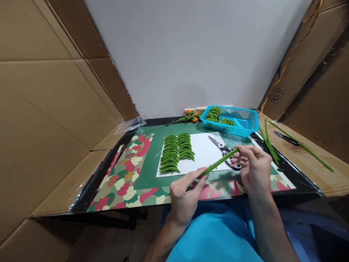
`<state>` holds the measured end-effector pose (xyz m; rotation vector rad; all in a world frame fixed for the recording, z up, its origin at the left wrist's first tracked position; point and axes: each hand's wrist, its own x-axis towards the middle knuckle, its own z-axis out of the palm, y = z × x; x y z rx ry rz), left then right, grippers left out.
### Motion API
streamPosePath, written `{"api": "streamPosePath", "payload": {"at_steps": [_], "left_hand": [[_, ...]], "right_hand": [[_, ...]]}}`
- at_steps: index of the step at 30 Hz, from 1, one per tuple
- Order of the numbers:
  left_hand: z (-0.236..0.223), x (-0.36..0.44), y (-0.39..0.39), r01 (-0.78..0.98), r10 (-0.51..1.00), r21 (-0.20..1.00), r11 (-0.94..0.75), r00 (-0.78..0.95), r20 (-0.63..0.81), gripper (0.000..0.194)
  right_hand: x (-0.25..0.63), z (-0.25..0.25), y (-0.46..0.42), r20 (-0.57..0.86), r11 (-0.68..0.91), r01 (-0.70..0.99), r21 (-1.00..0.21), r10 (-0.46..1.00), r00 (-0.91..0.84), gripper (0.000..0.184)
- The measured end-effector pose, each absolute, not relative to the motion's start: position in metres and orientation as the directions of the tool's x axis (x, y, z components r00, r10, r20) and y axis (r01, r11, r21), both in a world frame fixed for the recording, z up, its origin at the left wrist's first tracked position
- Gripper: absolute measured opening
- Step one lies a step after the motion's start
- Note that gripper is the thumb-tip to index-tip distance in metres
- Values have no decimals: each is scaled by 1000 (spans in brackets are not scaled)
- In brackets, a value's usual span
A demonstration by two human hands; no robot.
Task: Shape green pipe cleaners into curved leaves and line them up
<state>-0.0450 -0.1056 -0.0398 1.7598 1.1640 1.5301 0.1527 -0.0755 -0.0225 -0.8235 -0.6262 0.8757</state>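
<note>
A straight green pipe cleaner [219,161] is held between both hands over the near edge of the table. My left hand [184,196] pinches its lower left end. My right hand [253,168] pinches its upper right end with closed fingers. Under my right hand lie scissors [222,148] with black handles, on a white sheet [203,153]. Two rows of several bent green pipe-cleaner pieces [176,152] lie on the left part of that sheet.
A blue plastic basket [242,123] with more green bent pieces stands at the back right. Long green pipe cleaners [268,143] and a dark tool [287,138] lie to the right. An orange flower stem [188,117] lies at the back. Cardboard walls enclose both sides.
</note>
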Motion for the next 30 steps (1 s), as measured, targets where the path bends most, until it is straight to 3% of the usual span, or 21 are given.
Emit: {"api": "streamPosePath", "payload": {"at_steps": [14, 24, 27, 30], "left_hand": [[-37, -44, -107, 248, 855, 830, -500, -12, 518, 21], [-40, -44, -110, 257, 870, 855, -450, -87, 485, 11], [-39, -44, -107, 161, 914, 909, -385, -71, 399, 12], [-36, -46, -99, -31, 972, 971, -236, -9, 236, 25]], "right_hand": [[149, -20, -75, 113, 356, -419, -835, 857, 504, 25], [150, -23, -74, 115, 341, -438, -832, 878, 465, 21], [149, -23, -75, 153, 370, -436, -820, 877, 456, 20], [148, -23, -76, 191, 381, -425, -821, 885, 424, 21]]}}
